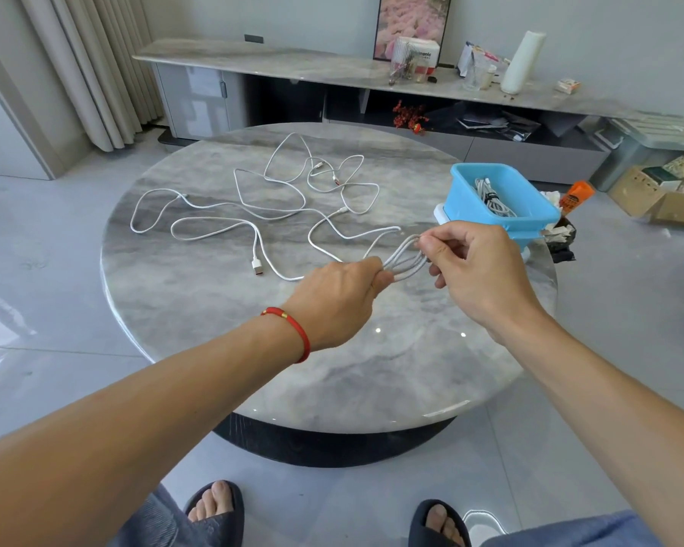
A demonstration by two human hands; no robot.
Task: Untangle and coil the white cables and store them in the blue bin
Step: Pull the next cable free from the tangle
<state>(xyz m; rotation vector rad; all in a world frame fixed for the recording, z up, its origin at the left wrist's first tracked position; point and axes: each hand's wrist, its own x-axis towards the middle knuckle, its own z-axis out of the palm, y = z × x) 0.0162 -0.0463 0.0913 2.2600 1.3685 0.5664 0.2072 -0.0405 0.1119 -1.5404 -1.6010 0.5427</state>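
The near part of the worktop [332, 369], in the lower middle of the frame, is bare and a hand could pass there. Loose white cables [253, 203] sprawl over the upper left of the worktop and lie in the way. The blue bin [530, 227] stands at the right edge, blocking that side.

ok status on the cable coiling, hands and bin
Left hand grips one end of the coil, right hand pinches the other. Loose cables tangled on table. Blue bin holds one bundle, path clear.
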